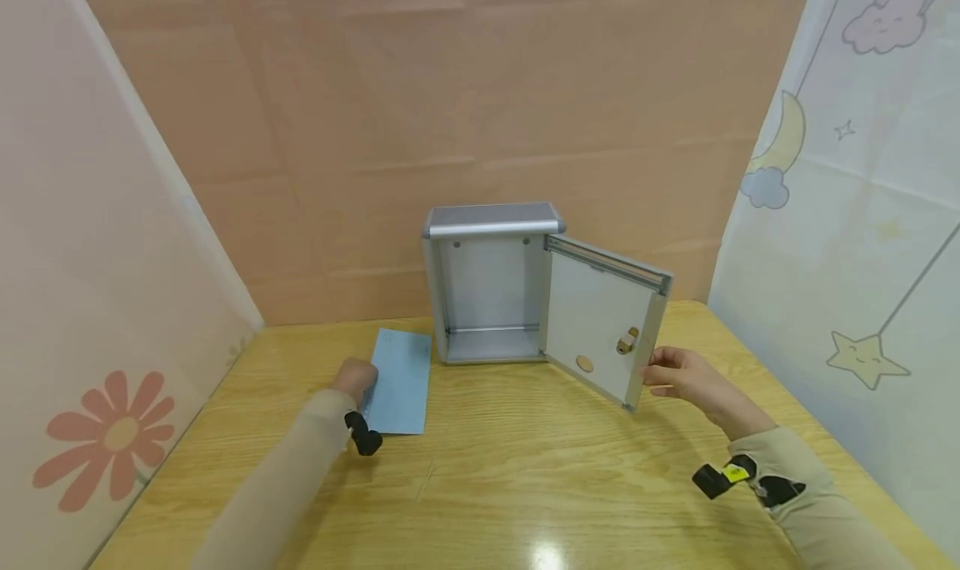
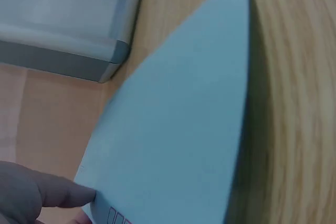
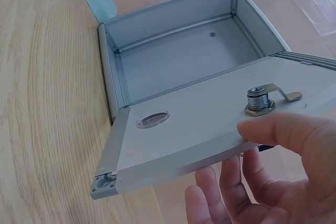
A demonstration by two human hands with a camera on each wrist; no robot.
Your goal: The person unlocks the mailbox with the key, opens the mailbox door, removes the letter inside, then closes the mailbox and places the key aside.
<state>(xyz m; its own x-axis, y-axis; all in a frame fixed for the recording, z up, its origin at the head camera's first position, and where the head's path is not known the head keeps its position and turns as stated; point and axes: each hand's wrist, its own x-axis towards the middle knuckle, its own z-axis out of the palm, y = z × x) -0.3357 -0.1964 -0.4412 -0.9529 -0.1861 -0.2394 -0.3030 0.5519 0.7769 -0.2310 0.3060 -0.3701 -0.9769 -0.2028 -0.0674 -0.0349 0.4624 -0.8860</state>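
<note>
A silver-grey metal letter box [image 1: 491, 295] stands upright on the table, its inside bare. Its door [image 1: 600, 316] is swung out to the right, with a cam lock [image 3: 258, 100] and a small round hole on its inner face. My right hand [image 1: 686, 378] grips the free edge of the door, thumb on the inner face near the lock, fingers behind. Left of the box, my left hand [image 1: 356, 380] pinches the edge of a light blue envelope [image 1: 401, 382]. Red printed squares show by the thumb in the left wrist view, where the envelope is tilted up off the wood.
The wooden table [image 1: 480, 478] carries the box near its back edge. Behind it hangs a peach-coloured cloth [image 1: 480, 95]. Printed panels stand at the left [image 1: 97, 262] and right [image 1: 847, 220] sides.
</note>
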